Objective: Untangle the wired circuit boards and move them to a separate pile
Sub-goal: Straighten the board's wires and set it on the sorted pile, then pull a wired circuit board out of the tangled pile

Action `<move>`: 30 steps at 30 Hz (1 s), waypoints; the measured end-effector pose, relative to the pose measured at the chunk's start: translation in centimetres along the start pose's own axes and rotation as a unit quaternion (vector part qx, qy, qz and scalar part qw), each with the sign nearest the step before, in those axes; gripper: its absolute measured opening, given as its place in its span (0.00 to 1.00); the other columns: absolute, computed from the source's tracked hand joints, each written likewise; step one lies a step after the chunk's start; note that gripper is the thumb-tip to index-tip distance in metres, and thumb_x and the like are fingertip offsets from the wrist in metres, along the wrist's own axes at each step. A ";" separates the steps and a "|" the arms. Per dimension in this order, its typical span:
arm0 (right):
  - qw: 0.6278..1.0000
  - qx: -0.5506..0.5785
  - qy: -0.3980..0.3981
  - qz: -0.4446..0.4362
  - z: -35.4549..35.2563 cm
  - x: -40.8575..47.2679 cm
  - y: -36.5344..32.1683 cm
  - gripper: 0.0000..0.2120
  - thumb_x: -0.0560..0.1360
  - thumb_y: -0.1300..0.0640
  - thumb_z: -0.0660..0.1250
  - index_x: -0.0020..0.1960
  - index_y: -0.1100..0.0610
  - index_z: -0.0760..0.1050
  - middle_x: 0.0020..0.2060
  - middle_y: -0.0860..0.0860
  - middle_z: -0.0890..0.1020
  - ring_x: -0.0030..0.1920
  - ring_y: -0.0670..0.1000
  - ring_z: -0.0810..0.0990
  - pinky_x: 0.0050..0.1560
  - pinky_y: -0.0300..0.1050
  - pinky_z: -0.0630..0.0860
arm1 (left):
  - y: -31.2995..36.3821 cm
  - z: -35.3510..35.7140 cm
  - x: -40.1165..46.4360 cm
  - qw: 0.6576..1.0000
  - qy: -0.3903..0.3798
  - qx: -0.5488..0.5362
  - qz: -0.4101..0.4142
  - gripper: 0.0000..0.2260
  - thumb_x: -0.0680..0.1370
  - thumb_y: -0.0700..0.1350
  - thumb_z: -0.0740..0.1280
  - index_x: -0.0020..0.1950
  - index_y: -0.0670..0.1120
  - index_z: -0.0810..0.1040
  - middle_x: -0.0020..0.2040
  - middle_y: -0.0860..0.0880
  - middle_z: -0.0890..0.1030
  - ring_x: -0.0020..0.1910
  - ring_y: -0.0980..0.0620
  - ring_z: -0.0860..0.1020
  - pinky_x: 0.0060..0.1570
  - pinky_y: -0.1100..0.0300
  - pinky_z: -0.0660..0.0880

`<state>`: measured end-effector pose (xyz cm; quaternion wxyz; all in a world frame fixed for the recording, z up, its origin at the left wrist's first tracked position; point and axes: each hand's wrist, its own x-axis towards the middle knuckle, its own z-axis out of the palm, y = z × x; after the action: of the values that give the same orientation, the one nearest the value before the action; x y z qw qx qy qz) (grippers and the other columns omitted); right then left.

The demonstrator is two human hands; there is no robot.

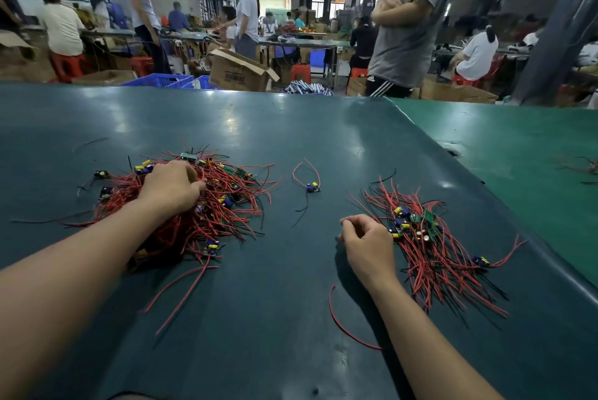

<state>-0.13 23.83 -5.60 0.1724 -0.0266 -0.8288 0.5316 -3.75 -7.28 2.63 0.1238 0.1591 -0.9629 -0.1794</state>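
Note:
A big tangled pile of small circuit boards with red and black wires lies on the left of the dark green table. My left hand rests on top of it, fingers curled down into the wires. A smaller, tidier pile of boards lies to the right. My right hand hovers just left of that pile, fingers loosely curled, holding nothing I can see. One single board with its wires lies alone between the two piles.
A loose red wire lies near my right forearm. A lighter green table adjoins on the right, with a few wires on it. A person in a grey shirt stands beyond the far edge; boxes and crates sit behind.

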 end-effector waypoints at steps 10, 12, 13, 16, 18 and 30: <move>1.000 0.013 0.008 0.009 -0.1 -0.1 0.1 0.09 0.78 0.57 0.64 0.40 0.48 0.77 0.34 0.47 0.83 0.39 0.47 0.83 0.38 0.36 0.77 | 0.8 -0.1 -0.8 0.997 0.052 0.062 -0.003 0.12 0.73 0.56 0.74 0.46 0.49 0.84 0.50 0.44 0.83 0.50 0.41 0.80 0.50 0.49 0.79; 1.000 0.016 0.010 0.010 0.0 0.0 0.1 0.09 0.78 0.57 0.64 0.40 0.48 0.77 0.35 0.47 0.83 0.39 0.46 0.83 0.38 0.35 0.75 | 1.5 0.0 -1.2 0.998 0.054 0.023 0.012 0.14 0.72 0.61 0.73 0.45 0.50 0.85 0.48 0.45 0.83 0.49 0.42 0.80 0.51 0.48 0.79; 1.000 0.017 0.010 0.010 0.0 0.0 0.1 0.09 0.78 0.57 0.64 0.40 0.48 0.77 0.34 0.47 0.83 0.39 0.46 0.82 0.39 0.36 0.76 | 1.8 -0.1 -1.3 0.998 0.058 0.003 0.008 0.15 0.72 0.61 0.73 0.45 0.50 0.85 0.46 0.45 0.84 0.49 0.42 0.80 0.52 0.47 0.78; 1.000 0.013 0.013 0.006 0.0 0.1 0.2 0.10 0.78 0.57 0.65 0.39 0.48 0.77 0.34 0.47 0.83 0.38 0.46 0.82 0.38 0.36 0.76 | 2.7 -0.5 -1.1 0.990 0.129 -0.052 0.000 0.14 0.73 0.60 0.72 0.48 0.50 0.86 0.49 0.44 0.83 0.50 0.41 0.79 0.52 0.46 0.78; 1.000 0.013 0.016 0.007 0.0 0.2 0.3 0.10 0.78 0.56 0.65 0.39 0.48 0.77 0.34 0.47 0.83 0.38 0.46 0.82 0.36 0.34 0.74 | 3.5 -1.1 -1.1 0.975 0.186 -0.125 -0.008 0.15 0.72 0.60 0.73 0.47 0.50 0.85 0.49 0.45 0.83 0.49 0.42 0.80 0.50 0.47 0.79; 0.989 0.138 -0.042 -0.006 -0.1 -0.6 0.0 0.06 0.79 0.55 0.67 0.45 0.54 0.81 0.31 0.50 0.83 0.30 0.47 0.78 0.32 0.43 0.75 | 11.4 1.2 -7.0 0.743 -0.054 -0.667 0.010 0.02 0.76 0.36 0.70 0.47 0.37 0.79 0.36 0.47 0.84 0.31 0.54 0.83 0.34 0.64 0.80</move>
<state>0.52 23.80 -5.68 0.1429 0.0253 -0.7539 0.6407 -0.69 5.68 4.63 0.1481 0.0164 -0.6039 -0.7830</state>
